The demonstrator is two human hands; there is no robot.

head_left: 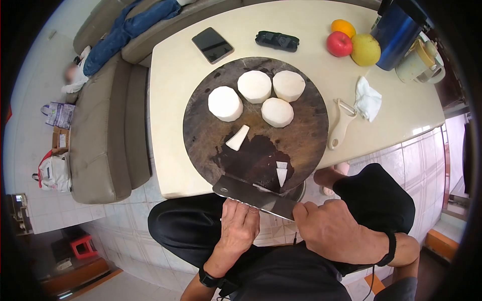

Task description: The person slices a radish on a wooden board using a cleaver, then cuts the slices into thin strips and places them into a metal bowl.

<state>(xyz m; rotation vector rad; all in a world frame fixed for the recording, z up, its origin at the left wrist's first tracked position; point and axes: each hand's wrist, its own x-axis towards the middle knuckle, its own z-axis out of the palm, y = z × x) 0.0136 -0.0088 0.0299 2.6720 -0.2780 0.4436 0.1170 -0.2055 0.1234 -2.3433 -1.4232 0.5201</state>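
My right hand point(326, 228) is closed in a fist round the handle of a cleaver point(271, 203), and the handle is hidden. The wide blade lies across the near edge of a round dark wooden chopping board point(306, 145). My left hand point(238, 226) is at the blade's lower edge, fingers bent and together. Their tips are hidden by the blade, so I cannot see what they hold. Thick peeled white radish chunks point(225, 104) stand at the board's far side. Nearer lie a wedge of radish point(238, 138) and small pointed pieces point(281, 175), close above the blade.
Right of the board lie a peeler point(342, 124) and a white cloth point(367, 99). Behind are a phone point(213, 45), a dark case point(277, 41), a red apple point(339, 44), other fruit, a blue flask point(398, 35) and a jug point(419, 61). Someone lies on the sofa point(103, 135).
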